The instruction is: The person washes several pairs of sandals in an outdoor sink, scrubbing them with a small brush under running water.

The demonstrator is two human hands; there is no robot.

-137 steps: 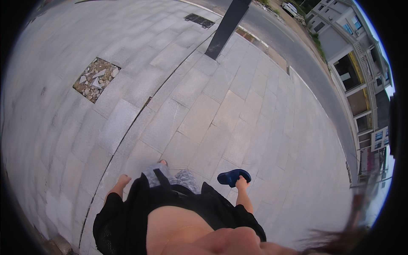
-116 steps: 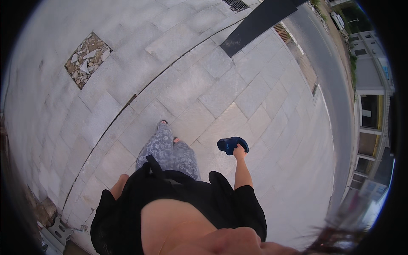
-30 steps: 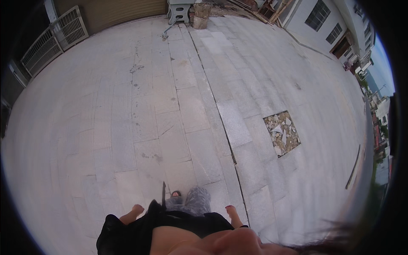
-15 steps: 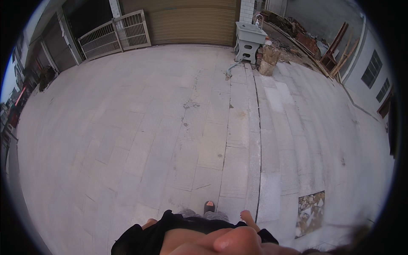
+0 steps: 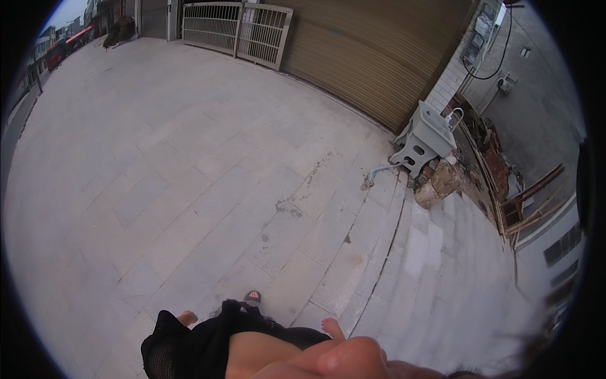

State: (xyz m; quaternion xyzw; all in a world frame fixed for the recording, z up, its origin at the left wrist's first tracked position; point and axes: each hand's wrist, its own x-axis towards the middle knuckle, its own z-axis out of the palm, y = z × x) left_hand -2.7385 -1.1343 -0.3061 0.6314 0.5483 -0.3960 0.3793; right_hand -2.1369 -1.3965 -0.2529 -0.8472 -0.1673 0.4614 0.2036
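Note:
I stand on pale stone paving (image 5: 189, 189) and look down past my black top (image 5: 196, 347). Only a small part of my left hand (image 5: 186, 318) shows beside the top, hanging at my side with nothing seen in it; its fingers are too small to read. My right hand (image 5: 331, 327) hangs on the other side, fingertips free and holding nothing. One foot in a dark sandal (image 5: 252, 295) is on the paving just ahead of me.
A brown roller shutter (image 5: 379, 57) and a metal gate (image 5: 237, 28) close the far side. A grey concrete sink (image 5: 424, 136) stands by a rubble pile (image 5: 442, 183) and wooden planks (image 5: 530, 202) at the right. A pipe (image 5: 382, 172) lies near it.
The view has swung round: the street, pole and broken paving patch are gone, and the shutter, gate and sink are now much nearer. My hands stay at my sides.

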